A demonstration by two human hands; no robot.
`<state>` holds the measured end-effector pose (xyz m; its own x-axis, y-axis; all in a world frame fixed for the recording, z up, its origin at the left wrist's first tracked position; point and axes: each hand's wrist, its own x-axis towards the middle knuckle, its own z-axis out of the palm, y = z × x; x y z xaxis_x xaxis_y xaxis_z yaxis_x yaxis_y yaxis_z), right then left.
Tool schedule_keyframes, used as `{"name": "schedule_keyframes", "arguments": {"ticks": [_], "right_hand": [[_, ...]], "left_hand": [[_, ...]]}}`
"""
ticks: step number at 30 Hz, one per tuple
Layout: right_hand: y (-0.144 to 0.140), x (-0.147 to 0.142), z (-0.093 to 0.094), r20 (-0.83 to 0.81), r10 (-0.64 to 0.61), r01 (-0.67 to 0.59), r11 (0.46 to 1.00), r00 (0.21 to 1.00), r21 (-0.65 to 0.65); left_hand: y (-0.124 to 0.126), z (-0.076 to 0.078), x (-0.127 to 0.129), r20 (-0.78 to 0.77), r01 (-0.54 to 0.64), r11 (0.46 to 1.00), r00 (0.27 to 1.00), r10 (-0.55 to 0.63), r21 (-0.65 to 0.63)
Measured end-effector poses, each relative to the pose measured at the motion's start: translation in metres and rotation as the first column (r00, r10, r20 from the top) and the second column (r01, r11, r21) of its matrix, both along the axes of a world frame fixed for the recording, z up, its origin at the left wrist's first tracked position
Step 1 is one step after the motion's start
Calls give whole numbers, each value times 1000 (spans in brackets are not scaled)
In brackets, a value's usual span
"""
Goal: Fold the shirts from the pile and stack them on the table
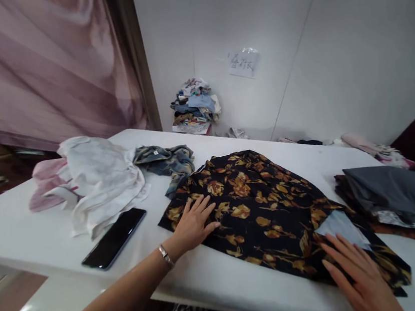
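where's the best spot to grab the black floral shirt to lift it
Probably the near right corner of the black floral shirt, beside the right hand. There the cloth reaches the edge of the table, so fingers could pinch it from the front. The left hand lies flat on the left edge.

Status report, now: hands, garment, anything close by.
Left hand open, flat on the floral shirt. Right hand open, flat near its pale patch. Phone and white clothes lie left of the shirt.
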<state>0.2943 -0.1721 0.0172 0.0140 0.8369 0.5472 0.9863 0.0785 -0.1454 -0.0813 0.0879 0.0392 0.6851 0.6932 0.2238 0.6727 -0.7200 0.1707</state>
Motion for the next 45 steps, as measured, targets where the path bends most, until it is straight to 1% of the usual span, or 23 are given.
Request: {"name": "schedule_keyframes", "arguments": {"ticks": [2,3,5,6,8,10,12,14,16,18,21,25,27,30,33,35,37,40,42,43,45], "right_hand": [[22,-23,19,-27,61,-60,998,998,4],[35,-35,25,-36,81,-82,997,996,-13],[61,-54,29,-39,99,-101,992,994,-81],[73,-60,27,-35,95,-99,988,995,-122],[92,-65,17,-30,77,-81,974,997,-214],[103,-63,2,-27,48,-54,948,998,-313],[108,-59,-11,-28,16,-26,914,999,-405],[109,-56,-19,-30,-7,-8,884,1000,-467],[108,-56,-22,-32,-13,-5,868,999,-497],[107,-57,-19,-33,-14,-5,859,999,-511],[106,-60,-14,-35,-21,0,852,999,-524],[105,-62,-10,-43,-28,1,850,999,-526],[105,-62,-10,-47,-25,-3,849,999,-529],[104,-62,-9,-47,-17,-10,853,999,-522],[104,-62,-9,-39,-13,-9,864,999,-504],[104,-62,-10,-33,1,-17,873,999,-487],[104,-61,-12,-30,20,-32,885,999,-465],[104,-61,-13,-34,22,-35,893,999,-449],[104,-62,-10,-47,3,-24,884,999,-466],[104,-63,-8,-58,-10,-19,877,998,-480],[105,-66,-3,-87,-31,-18,858,996,-514]], "left_hand": [[3,-2,-12,10,-49,999,999,49,7],[4,-3,-18,5,-77,997,997,77,-10],[9,-6,-26,-10,-110,991,994,110,-73],[12,-6,-29,-11,-112,988,994,111,-110],[18,-2,-33,15,-109,980,993,113,-167],[26,8,-32,71,-106,978,990,120,-180],[39,20,-25,143,-82,984,984,104,-156],[58,31,-11,193,-31,991,980,57,-133],[84,39,10,214,-6,992,976,33,-125],[115,43,36,198,-33,990,978,60,-135],[163,47,75,160,-115,980,977,142,-163],[214,48,119,141,-206,960,962,234,-189],[232,45,138,119,-246,947,954,274,-208],[252,38,164,75,-299,922,943,326,-246],[264,32,184,36,-358,889,923,383,-285],[265,29,195,17,-381,875,915,404,-300],[262,28,204,14,-370,880,920,392,-299],[253,31,214,52,-303,910,942,330,-283],[249,40,219,107,-248,930,953,285,-270],[247,48,221,143,-221,940,954,264,-262],[245,70,224,232,-162,958,948,218,-237]]}}
